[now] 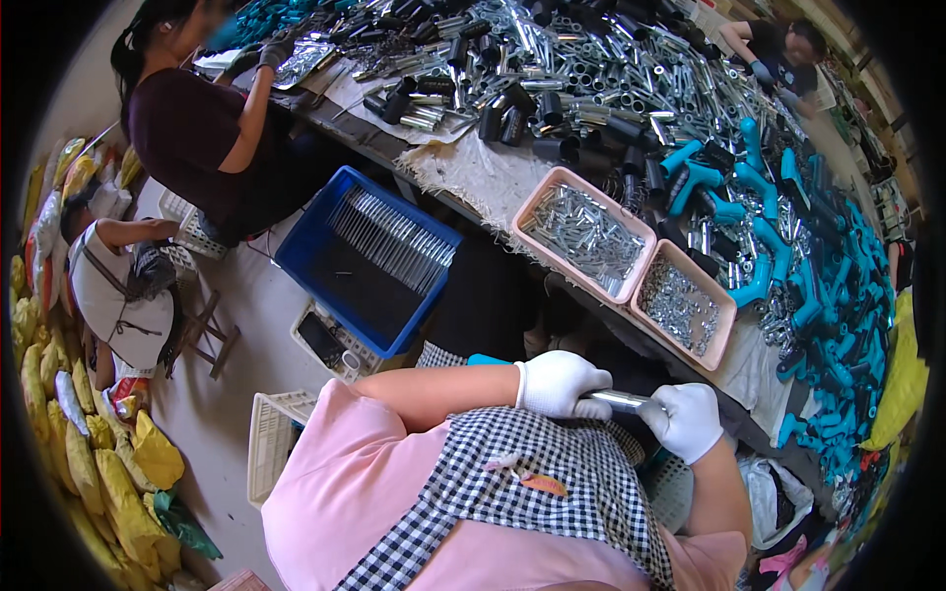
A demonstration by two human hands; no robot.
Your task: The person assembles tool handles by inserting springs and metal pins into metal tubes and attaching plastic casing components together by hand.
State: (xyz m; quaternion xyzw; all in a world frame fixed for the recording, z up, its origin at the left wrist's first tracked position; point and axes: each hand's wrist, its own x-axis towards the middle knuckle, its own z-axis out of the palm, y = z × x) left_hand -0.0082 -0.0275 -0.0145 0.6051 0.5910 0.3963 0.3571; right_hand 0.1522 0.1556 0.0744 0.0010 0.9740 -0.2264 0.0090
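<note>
Silver tube sits clamped in gloved fingers of left hand and right hand

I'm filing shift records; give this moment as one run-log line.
left hand: holds silver tube | right hand: holds same tube | ahead: two pink trays, metal parts

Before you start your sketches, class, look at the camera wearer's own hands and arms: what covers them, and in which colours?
The left hand and right hand each wear a white glove reaching about the wrist, with no clear markings. The left forearm and right forearm are uncovered. The left sleeve and right sleeve are pale pink and short.
</note>
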